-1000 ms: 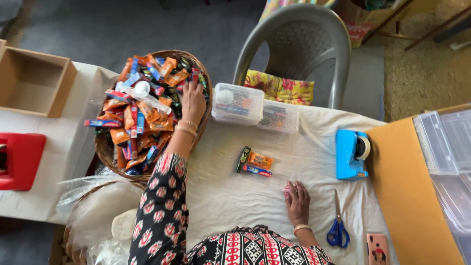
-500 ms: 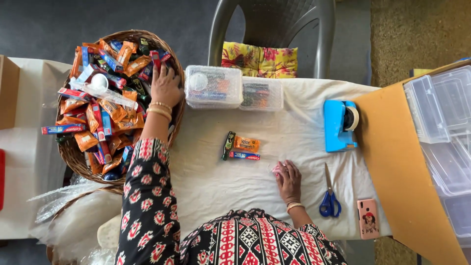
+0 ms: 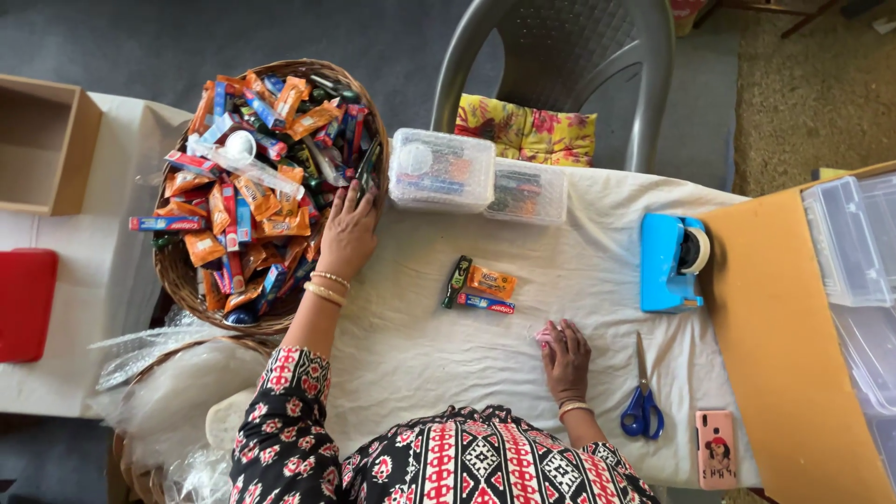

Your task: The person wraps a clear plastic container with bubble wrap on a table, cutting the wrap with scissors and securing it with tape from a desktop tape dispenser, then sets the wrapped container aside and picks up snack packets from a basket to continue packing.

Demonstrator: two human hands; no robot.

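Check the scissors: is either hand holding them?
No: the scissors lie on the cloth, apart from the right hand; the left hand is at the basket.

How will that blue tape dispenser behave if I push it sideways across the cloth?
The blue tape dispenser looks blocky and flat-based, so it should probably slide rather than tip. The white cloth is wrinkled and may bunch ahead of it.

One basket point(image 3: 177, 271) at 10 o'clock; two clear boxes point(image 3: 441, 170); three loose packets point(image 3: 491, 281) centre; one scissors point(image 3: 642, 397), one tape dispenser point(image 3: 670, 261), one phone point(image 3: 716, 450).
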